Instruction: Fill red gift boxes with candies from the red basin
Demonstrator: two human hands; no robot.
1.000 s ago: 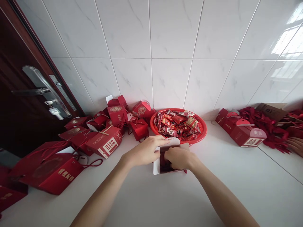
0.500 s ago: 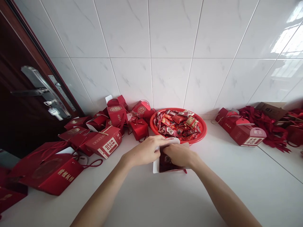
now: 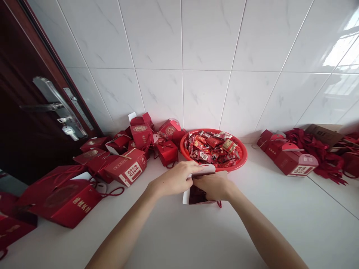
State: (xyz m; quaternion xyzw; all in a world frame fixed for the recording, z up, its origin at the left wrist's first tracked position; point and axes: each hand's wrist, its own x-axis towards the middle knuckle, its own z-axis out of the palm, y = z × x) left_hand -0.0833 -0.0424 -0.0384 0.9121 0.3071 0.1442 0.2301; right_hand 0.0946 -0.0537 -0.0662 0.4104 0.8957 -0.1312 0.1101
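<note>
Sweets [image 3: 214,142] in basket [image 3: 243,157] behind box [image 3: 186,197]

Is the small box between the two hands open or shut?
Open: the box has its pale flaps spread, its dark inside shows, and the right hand is partly inside, while the left hand is at its edge.

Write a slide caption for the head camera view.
Left hand at the flap of an open box, right hand partly inside it, beside a red basket of wrapped sweets.
</note>
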